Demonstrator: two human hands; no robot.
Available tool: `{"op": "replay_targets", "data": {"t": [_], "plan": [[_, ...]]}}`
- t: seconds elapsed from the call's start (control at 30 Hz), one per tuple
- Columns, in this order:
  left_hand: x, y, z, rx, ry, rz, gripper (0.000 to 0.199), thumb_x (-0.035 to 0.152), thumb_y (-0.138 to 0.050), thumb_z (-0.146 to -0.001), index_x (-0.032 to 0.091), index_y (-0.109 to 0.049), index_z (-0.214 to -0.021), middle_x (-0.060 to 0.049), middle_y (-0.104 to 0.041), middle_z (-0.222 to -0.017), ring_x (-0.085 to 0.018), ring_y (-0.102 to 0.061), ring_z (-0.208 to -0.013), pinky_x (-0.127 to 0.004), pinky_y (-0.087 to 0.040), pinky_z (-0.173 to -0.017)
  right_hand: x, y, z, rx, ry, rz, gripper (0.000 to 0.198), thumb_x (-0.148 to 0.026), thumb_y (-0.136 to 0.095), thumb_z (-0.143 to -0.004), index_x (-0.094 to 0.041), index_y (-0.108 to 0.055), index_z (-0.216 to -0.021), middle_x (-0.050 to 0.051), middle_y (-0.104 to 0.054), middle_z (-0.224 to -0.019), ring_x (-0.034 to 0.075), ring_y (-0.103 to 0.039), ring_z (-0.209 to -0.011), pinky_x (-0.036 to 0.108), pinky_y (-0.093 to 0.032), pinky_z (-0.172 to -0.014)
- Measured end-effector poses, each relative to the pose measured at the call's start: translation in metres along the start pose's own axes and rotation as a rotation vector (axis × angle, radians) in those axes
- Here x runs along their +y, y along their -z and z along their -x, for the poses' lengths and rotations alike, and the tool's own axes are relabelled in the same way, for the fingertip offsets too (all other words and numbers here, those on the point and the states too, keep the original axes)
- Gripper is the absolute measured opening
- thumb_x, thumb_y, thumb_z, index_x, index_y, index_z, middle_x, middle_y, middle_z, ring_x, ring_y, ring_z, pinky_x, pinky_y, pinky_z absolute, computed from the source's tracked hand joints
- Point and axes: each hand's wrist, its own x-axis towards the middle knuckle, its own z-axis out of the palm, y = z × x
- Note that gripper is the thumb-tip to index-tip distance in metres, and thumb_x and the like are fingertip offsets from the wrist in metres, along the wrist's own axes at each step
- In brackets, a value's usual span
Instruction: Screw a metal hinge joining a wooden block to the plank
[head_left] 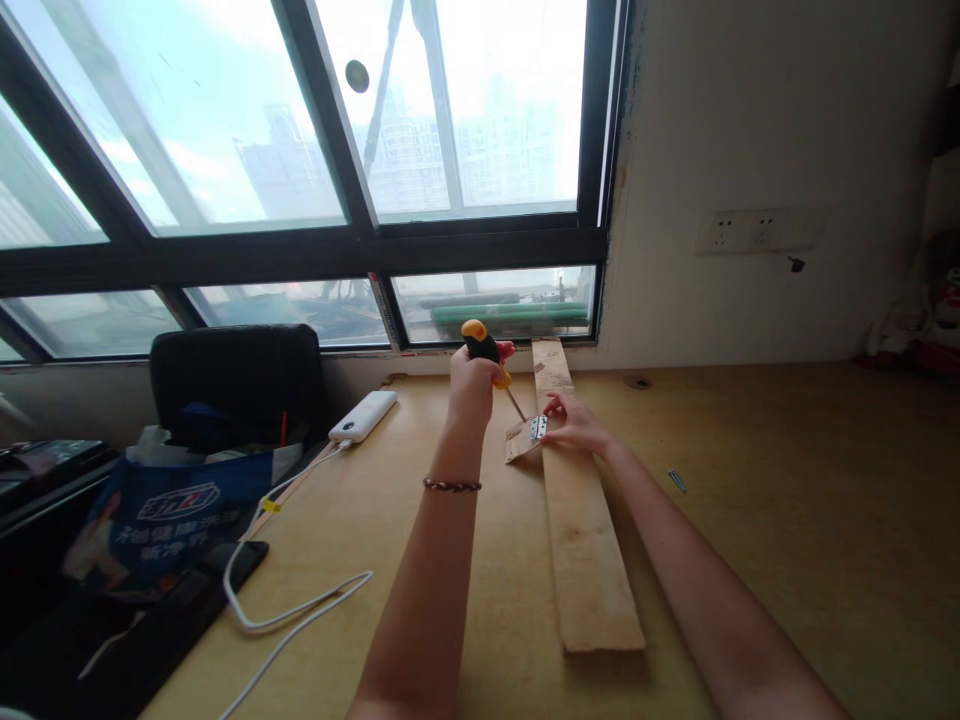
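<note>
My left hand (474,385) is wrapped round the yellow and black handle of a screwdriver (484,345). The shaft slants down to the right, its tip at a metal hinge (538,428). With thumb and fingertips, my right hand (574,423) grips the hinge at its right side. One leaf of the hinge lies over a small wooden piece (519,442), the other over a long wooden board (589,545). Whether a screw sits under the tip is too small to tell.
Two screws (677,481) lie on the wooden table (787,560) to the right. A white power bank (364,417) with a white cable (300,608) lies at the left. Beyond the left edge stand a black chair (236,370) and a blue bag (180,510). A window (480,240) rises behind.
</note>
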Motion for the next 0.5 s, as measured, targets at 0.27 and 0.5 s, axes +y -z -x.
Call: {"op": "replay_targets", "data": {"t": [0.27,0.5], "plan": [[-0.004,-0.003,0.0,-0.001,-0.009,0.056,0.028,0.0,-0.044,-0.039,0.011,-0.056,-0.062,-0.006,-0.063,-0.072,-0.019,-0.06,-0.075,-0.028,-0.04,-0.066,0.006,0.002,0.002,0.007,-0.045,-0.08,0.077,-0.033,-0.08,-0.051,-0.019,-0.044,-0.117,0.002,-0.062,-0.092,0.018,-0.059,-0.088,0.035,-0.044,-0.085],[-0.018,-0.013,0.003,0.0,-0.026,0.109,0.029,0.001,-0.043,-0.04,0.012,-0.056,-0.063,-0.005,-0.062,-0.072,-0.018,-0.059,-0.077,-0.029,-0.041,-0.068,0.011,0.003,0.001,-0.024,-0.06,-0.12,0.078,-0.032,-0.08,-0.051,-0.019,-0.042,-0.118,0.003,-0.063,-0.092,0.018,-0.06,-0.088,0.035,-0.045,-0.085]]}}
